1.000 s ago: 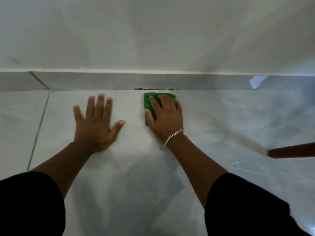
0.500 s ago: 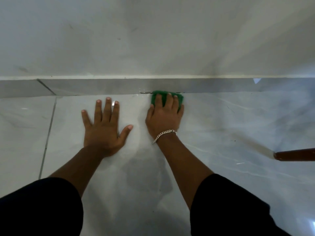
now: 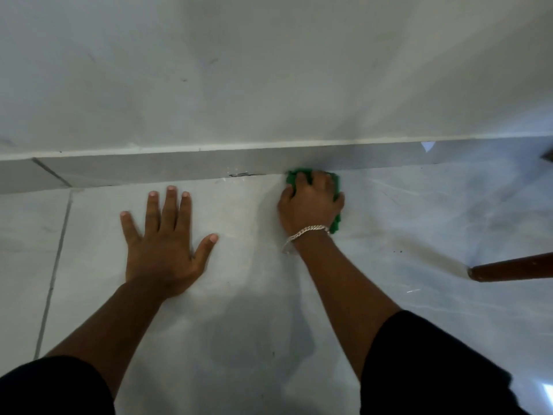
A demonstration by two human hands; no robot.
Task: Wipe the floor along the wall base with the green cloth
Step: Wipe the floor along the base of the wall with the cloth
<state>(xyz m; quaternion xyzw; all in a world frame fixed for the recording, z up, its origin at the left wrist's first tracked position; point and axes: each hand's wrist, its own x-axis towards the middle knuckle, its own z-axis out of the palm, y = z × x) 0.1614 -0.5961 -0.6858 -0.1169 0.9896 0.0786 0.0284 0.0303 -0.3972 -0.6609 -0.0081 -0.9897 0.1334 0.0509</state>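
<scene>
**Setting: indoor tiled room, likely domestic**

A glossy pale marble-pattern tile floor point(image 3: 239, 310) is seen, with a grey grout line point(image 3: 54, 265), a grey tile skirting point(image 3: 179, 169) and a plain white painted wall point(image 3: 269, 70). A brown wooden furniture leg point(image 3: 511, 269) is noted at right.

Most of the green cloth point(image 3: 337, 187) lies hidden under the right hand point(image 3: 309, 205); only its edges show, at the fingertips against the skirting and beside the wrist. Whether it is folded or bunched cannot be told. The brown wooden leg point(image 3: 511, 268) is cut off by the right edge of the picture, so what it belongs to stays unknown. Both black sleeves point(image 3: 434, 369) run out past the bottom edge. The dark marks at the skirting joint point(image 3: 239, 174) are too small to make out.
</scene>
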